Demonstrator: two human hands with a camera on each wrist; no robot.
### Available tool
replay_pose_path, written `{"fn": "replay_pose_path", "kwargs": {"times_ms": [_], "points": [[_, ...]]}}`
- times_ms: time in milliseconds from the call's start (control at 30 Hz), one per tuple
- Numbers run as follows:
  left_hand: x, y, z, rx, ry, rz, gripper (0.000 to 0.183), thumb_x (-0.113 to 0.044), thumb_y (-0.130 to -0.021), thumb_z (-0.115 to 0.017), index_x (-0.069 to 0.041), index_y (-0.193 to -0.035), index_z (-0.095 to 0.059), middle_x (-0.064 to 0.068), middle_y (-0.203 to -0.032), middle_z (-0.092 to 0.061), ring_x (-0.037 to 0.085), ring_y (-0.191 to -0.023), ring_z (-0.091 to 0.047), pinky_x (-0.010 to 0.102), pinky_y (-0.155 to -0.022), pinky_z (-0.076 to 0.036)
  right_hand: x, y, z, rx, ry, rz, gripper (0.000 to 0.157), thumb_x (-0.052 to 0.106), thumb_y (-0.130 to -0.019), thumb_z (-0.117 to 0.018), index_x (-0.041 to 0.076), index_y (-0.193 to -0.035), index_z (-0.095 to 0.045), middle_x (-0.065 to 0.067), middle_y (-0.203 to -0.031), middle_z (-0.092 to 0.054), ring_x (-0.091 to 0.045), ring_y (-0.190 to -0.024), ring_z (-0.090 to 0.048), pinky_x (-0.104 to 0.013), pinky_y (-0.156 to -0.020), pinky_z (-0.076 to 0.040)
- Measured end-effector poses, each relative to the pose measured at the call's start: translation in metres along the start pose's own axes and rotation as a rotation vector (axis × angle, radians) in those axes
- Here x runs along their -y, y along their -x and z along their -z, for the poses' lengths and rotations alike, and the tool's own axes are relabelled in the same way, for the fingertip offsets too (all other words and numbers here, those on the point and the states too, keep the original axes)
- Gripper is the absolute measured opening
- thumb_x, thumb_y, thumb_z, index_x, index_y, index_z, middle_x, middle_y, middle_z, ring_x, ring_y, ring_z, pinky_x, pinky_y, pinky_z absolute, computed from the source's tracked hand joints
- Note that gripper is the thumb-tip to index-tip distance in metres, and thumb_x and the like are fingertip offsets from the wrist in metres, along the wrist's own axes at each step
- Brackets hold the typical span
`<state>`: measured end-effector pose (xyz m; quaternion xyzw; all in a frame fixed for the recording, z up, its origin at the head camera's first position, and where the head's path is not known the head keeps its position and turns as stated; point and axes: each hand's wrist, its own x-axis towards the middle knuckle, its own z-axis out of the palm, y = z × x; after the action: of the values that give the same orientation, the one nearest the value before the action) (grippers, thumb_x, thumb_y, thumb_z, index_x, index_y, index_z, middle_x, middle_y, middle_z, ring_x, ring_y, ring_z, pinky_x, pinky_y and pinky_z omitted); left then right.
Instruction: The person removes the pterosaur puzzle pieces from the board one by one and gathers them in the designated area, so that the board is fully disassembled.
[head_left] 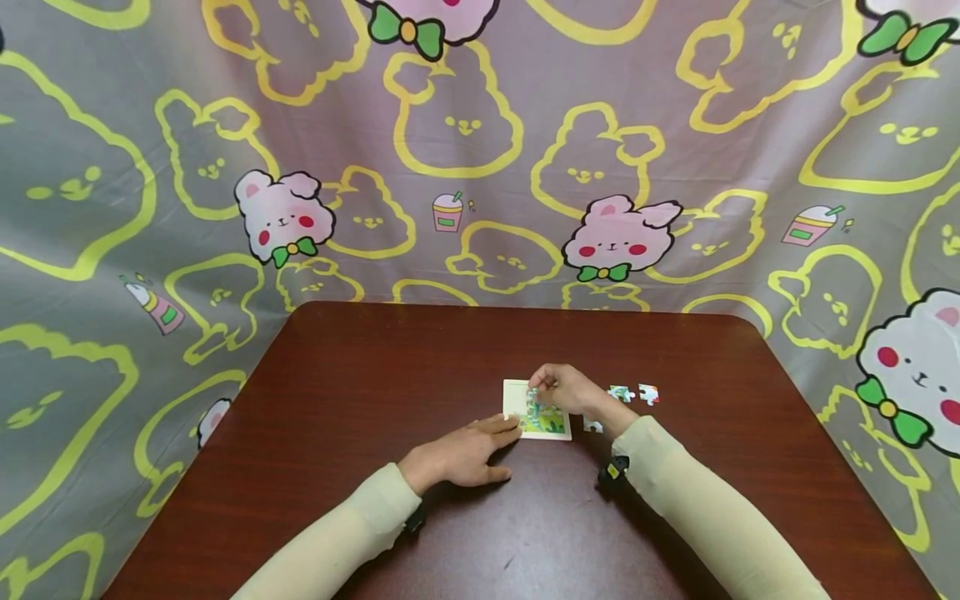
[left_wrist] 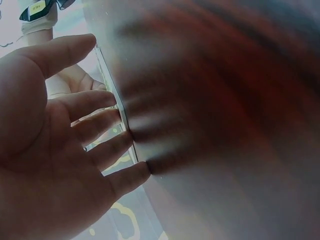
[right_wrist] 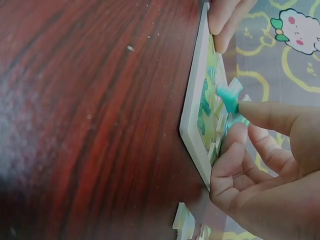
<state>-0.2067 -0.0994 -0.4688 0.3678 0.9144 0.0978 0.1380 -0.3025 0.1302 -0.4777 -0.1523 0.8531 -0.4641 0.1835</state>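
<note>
A small puzzle board [head_left: 555, 437] with a pale rim lies on the table, its lower part filled with green and yellow picture pieces. My left hand [head_left: 463, 452] rests flat at its left edge, fingers straight, fingertips at the rim; the left wrist view shows the fingers [left_wrist: 112, 150] spread along that edge. Over the board, my right hand [head_left: 567, 390] pinches a teal puzzle piece [right_wrist: 231, 95] between thumb and fingers. In the right wrist view the piece is tilted up, just above the pieces in the board.
Loose puzzle pieces lie right of the board: one with a red patch [head_left: 648, 394], a greenish one [head_left: 621, 393] beside it, and another [head_left: 592, 425] partly under the right forearm. The brown table [head_left: 375, 358] meets a patterned curtain [head_left: 480, 192] at the back.
</note>
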Motion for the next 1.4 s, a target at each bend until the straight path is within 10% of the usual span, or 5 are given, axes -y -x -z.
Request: {"fn": "replay_pose_path", "kwargs": {"times_ms": [1400], "points": [[-0.0006,0.0001,0.0001,0.016,0.007,0.014,0.067,-0.040,-0.098,-0.059,-0.011,-0.154,-0.039,0.005,-0.165,-0.030,0.026,-0.154,-0.025,0.040,-0.124,-0.026,-0.0022,0.0038,0.0032,-0.027,0.007,0.018,0.015,0.003,-0.089,-0.069,0.003,-0.104,-0.072,-0.008,-0.090,-0.067,-0.015,-0.079,-0.059,-0.030,-0.063,-0.051]]}}
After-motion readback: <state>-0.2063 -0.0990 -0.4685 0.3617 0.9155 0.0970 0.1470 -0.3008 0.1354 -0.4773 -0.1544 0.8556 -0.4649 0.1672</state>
